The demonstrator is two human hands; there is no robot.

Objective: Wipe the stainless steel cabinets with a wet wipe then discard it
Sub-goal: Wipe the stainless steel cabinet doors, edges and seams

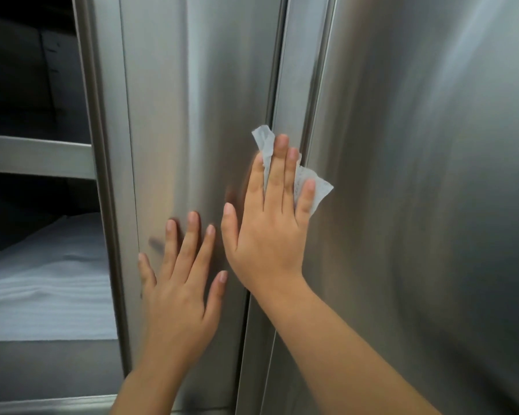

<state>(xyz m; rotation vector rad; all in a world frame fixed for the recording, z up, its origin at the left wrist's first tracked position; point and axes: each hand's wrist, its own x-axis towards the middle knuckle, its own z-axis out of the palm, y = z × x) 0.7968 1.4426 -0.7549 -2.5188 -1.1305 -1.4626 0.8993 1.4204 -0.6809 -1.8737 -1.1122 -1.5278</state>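
Up against the seam between the left cabinet door (pixel 192 100) and the right door (pixel 417 145), the right hand (pixel 270 232) presses a wet wipe (pixel 310 188) flat, grip wide, fingers straight; the left hand (pixel 182 292) at seven o'clock lies spread, holding nothing. Limp, light and damp, I'd judge, it will bunch unless pinned under the whole palm; white crumpled corners peek out at eleven and two o'clock.

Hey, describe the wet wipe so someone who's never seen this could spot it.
Two tall stainless steel cabinet doors fill the view. Where they meet, the right hand presses flat on a crumpled white wet wipe. The left hand, lower beside it, is bare.
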